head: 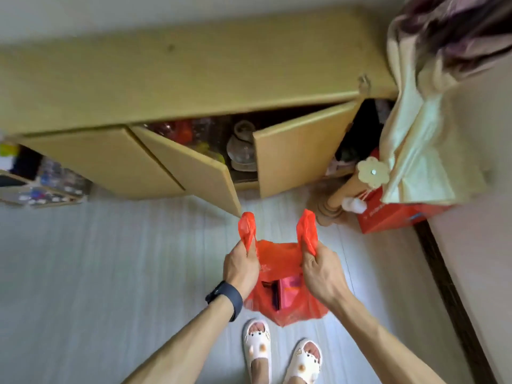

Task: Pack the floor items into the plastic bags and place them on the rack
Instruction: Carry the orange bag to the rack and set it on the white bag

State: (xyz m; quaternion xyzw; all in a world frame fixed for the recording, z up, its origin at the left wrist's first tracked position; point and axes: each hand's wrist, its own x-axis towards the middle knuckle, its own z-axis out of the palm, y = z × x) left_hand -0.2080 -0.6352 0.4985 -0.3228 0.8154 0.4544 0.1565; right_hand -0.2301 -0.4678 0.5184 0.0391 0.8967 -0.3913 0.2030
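Just ahead of our slippers (256, 342), the bag (279, 259) hangs between our left hand (240, 266) and right hand (321, 273), its mouth stretched open from side to side. The left hand, with a dark watch (225, 296) on its wrist, curls its fingers round the left handle (247, 228); the right hand grips the right handle (307, 228) the same way. Both loops stick out past the knuckles, pointing away from us toward the cabinet (166, 87). The hands sit level and apart, neither nearer the bag than the other. Down inside we see a pink box (289, 291) with something dark beside it; what else is packed we cannot tell. Nor can we tell whether the bag's bottom rests on the floor (110, 259) or hangs just clear.

We judge this bag to be about packed, and the next step to be closing or lifting it. That turns on the handles: they lie side by side across our front with the open mouth between them, so the hands would have to meet over the middle before one hand could carry the load. The near corner of an ajar cabinet door (191, 162) sits just beyond the left handle and could snag the thin plastic on a forward swing.
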